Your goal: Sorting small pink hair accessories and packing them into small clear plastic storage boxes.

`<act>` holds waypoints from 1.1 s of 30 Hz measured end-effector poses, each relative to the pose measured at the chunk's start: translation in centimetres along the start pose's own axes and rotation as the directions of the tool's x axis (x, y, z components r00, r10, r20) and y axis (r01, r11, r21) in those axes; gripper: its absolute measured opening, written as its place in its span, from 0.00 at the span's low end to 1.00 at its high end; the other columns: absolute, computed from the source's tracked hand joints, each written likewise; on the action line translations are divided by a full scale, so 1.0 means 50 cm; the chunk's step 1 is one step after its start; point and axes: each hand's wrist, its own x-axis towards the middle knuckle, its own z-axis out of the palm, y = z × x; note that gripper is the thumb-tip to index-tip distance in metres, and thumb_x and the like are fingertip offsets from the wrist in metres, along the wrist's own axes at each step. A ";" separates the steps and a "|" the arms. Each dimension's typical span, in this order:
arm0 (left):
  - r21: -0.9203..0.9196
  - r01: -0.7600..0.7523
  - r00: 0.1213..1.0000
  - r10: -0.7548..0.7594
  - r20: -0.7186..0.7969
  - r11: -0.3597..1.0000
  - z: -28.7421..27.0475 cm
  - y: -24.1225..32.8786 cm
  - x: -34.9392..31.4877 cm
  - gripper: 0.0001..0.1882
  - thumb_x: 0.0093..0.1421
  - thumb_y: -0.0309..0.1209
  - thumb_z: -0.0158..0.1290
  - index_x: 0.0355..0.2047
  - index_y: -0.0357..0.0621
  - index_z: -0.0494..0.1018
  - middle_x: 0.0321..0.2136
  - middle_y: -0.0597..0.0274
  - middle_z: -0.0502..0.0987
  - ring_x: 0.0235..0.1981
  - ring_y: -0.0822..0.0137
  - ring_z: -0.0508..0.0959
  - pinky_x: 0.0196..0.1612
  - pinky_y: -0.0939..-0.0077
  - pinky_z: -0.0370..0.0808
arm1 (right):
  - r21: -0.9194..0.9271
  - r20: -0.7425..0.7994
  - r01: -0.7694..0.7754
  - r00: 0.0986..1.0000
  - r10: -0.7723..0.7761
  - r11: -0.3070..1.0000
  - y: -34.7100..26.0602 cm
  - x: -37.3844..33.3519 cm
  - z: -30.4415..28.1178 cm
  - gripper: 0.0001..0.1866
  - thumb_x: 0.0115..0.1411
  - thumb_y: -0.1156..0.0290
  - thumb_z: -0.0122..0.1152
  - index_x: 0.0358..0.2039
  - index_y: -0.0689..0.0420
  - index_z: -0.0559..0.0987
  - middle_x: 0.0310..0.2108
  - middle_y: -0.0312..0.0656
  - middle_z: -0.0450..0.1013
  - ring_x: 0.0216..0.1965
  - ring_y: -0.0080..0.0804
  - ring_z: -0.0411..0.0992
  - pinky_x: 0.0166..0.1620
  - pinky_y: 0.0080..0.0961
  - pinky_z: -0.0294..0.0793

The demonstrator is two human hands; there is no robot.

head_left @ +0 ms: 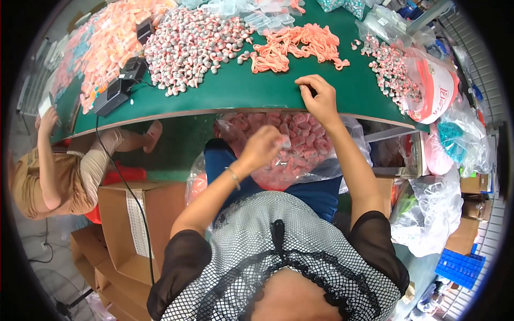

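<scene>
My left hand is closed, with a small translucent pinkish piece at its fingertips. It is held over a clear plastic bag in my lap, filled with pink plastic pieces. My right hand rests at the edge of the green table. Its fingers are loosely bent, the thumb stands apart from the index finger, and nothing shows between them. Beyond it lies a pile of looped orange cords. Left of the cords is a heap of small grey-and-pink round parts.
Orange packed pieces cover the table's far left, near a black device with a hanging cable. At right, a red-and-white bag spills small parts. Cardboard boxes stand at lower left. Another person sits at far left.
</scene>
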 end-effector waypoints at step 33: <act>0.334 0.097 0.916 0.047 -0.398 0.938 -0.193 0.013 0.196 0.07 0.53 0.26 0.58 0.34 0.44 0.77 0.33 0.58 0.77 0.37 0.54 0.77 0.40 0.62 0.74 | -0.617 0.294 0.381 0.923 -0.246 0.689 0.081 0.347 0.144 0.17 0.52 0.69 0.64 0.44 0.51 0.79 0.39 0.43 0.75 0.45 0.41 0.73 0.51 0.45 0.64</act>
